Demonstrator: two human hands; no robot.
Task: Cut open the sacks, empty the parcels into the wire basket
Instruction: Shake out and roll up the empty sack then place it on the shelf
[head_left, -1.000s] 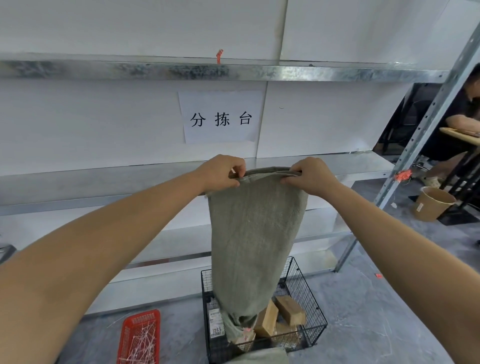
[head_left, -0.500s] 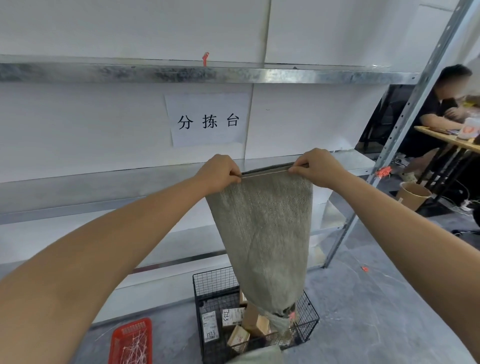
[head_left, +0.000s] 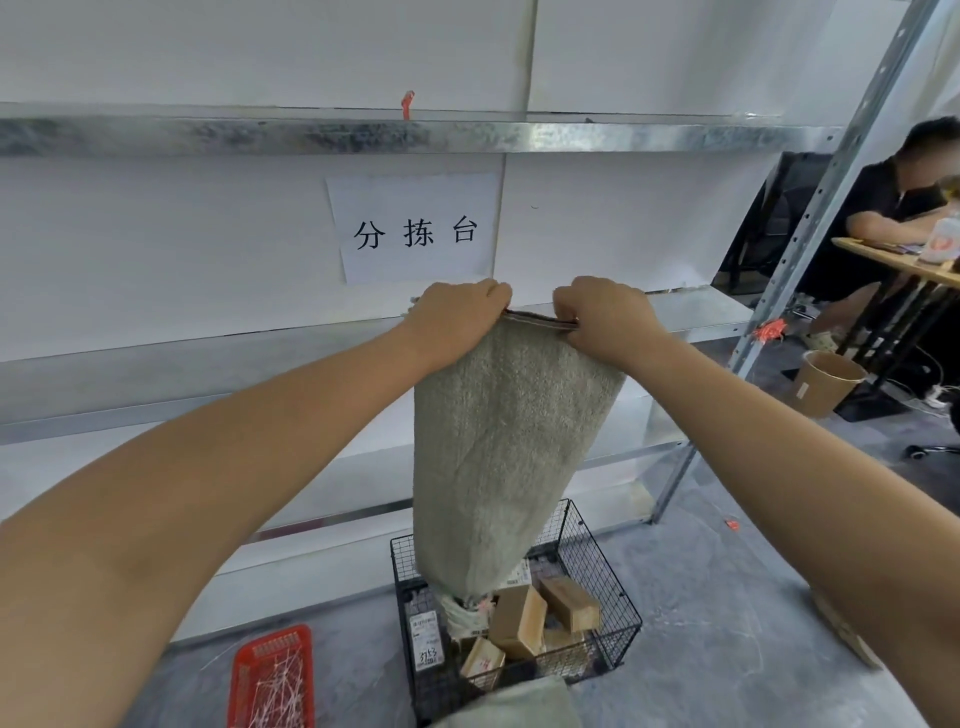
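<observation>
A grey-green woven sack (head_left: 506, 447) hangs upside down, its stitched bottom seam at the top. My left hand (head_left: 457, 319) grips the seam's left end and my right hand (head_left: 605, 317) grips its right end. The sack's open mouth reaches down into a black wire basket (head_left: 618, 597) on the floor. Several brown cardboard parcels (head_left: 519, 621) and a labelled packet (head_left: 427, 642) lie in the basket. The sack hangs limp and flat.
A metal shelving rack (head_left: 322, 135) with a paper sign stands right behind the basket. A red plastic tray (head_left: 270, 680) of cut ties lies on the floor to the left. Another sack (head_left: 514, 704) sits at the bottom edge. A person sits at a table (head_left: 893, 260) on the right, beside a paper bucket (head_left: 826, 382).
My hands have come closer together on the seam. The sack's lower end has swung back to the left over the basket, and the parcels lie settled inside it.
</observation>
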